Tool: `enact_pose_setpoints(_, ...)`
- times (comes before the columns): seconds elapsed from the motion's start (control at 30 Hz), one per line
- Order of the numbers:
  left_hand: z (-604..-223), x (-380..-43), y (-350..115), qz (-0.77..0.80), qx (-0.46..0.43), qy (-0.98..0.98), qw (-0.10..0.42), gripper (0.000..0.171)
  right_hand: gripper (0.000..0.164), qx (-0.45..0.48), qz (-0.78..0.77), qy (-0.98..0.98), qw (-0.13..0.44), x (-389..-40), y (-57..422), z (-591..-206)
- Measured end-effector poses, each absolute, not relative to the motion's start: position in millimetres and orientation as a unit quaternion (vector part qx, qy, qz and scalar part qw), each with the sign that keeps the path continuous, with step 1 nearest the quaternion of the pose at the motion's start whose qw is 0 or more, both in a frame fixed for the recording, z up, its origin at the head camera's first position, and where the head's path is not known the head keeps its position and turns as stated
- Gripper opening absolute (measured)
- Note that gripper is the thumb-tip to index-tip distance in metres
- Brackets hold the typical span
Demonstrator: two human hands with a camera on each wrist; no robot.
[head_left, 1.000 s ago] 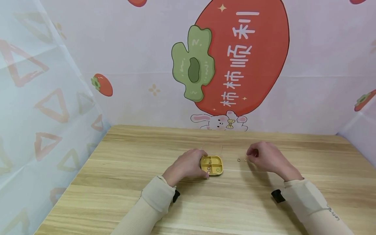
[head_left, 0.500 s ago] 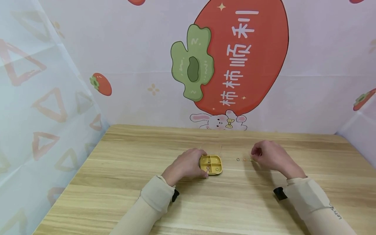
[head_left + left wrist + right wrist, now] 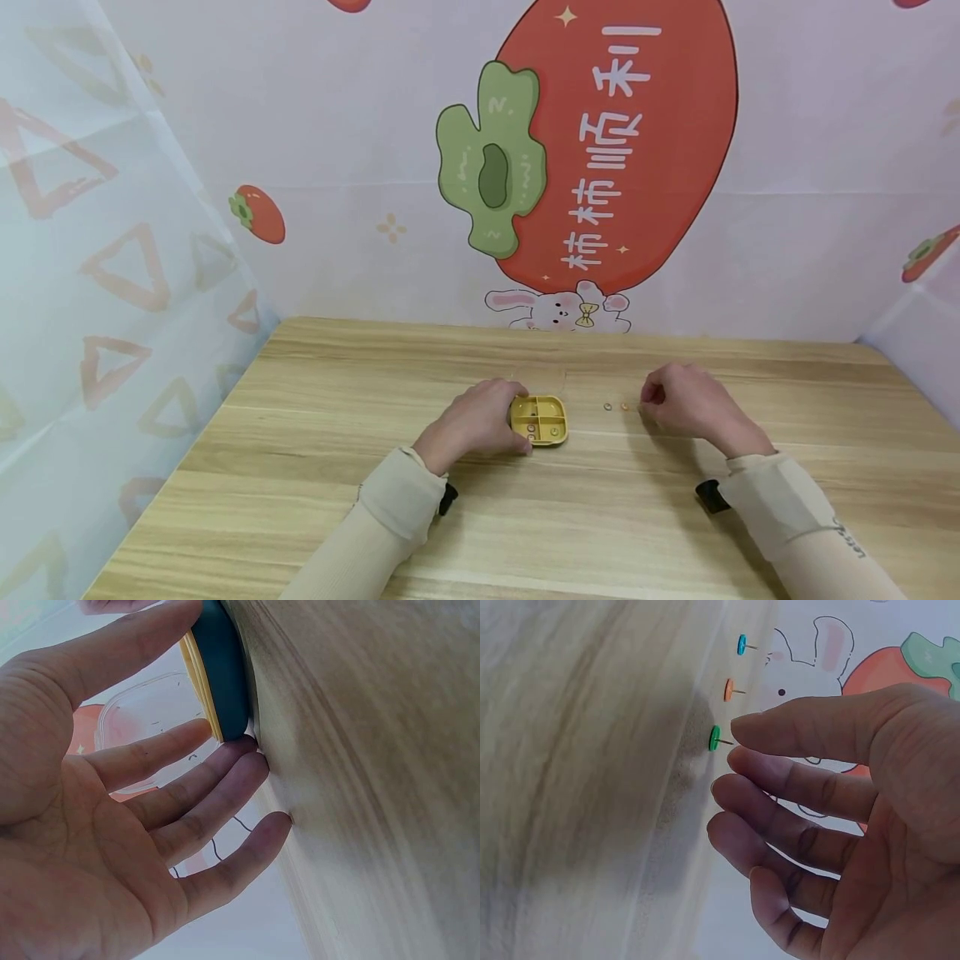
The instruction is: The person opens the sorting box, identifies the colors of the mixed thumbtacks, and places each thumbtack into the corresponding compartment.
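My left hand [image 3: 480, 421] holds a small square compartment box [image 3: 552, 407] between thumb and fingers, yellow inside and dark teal outside. Its clear lid [image 3: 127, 727] stands open at the far side. Inside the box lie several thumbtacks [image 3: 554, 432], too small to make out well. My right hand [image 3: 686, 404] hovers with loosely bent fingers to the right of the box. In the right wrist view, its thumb and index finger are at the point of a green thumbtack [image 3: 715, 739], which rests head down on the table. I see no firm pinch on it.
An orange thumbtack [image 3: 729, 690] and a blue thumbtack [image 3: 742, 645] stand points up in a row with the green one, between box and right hand. The wooden table [image 3: 375, 367] ends at a patterned cloth backdrop [image 3: 337, 275].
My right hand shifted slightly right, then lowered a little toward the green thumbtack, which came into sight beside the fingertips. The left hand stays on the box.
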State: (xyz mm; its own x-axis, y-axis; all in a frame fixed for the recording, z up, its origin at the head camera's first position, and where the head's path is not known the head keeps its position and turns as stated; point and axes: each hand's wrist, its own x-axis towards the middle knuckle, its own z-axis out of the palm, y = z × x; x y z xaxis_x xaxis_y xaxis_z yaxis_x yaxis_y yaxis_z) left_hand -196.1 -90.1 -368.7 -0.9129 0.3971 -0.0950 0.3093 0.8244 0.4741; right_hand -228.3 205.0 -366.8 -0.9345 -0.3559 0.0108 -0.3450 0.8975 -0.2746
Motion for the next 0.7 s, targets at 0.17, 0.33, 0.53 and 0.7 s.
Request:
enact_pose_setpoints(0.17,-368.7,-195.8,-90.3,0.232,0.187,0.95,0.094,0.071,0.005,-0.175,-0.127,0.976,0.02,-227.9,203.2,-368.6)
enact_pose_setpoints(0.33,-367.7,-195.0,-90.4,0.233,0.188,0.95,0.092,0.071,0.007,-0.174,-0.118,0.978,0.014,-227.7,202.1,-370.1)
enact_pose_setpoints(0.53,-367.6,-195.2,-90.4,0.233,0.188,0.95,0.092,0.071,0.008,-0.171,-0.116,0.978,0.015,-227.9,201.9,-370.4)
enact_pose_setpoints(0.7,-367.9,-195.4,-90.2,0.231,0.187,0.95,0.094,0.071,0.008,-0.171,-0.113,0.979,0.016,-228.0,201.9,-369.9)
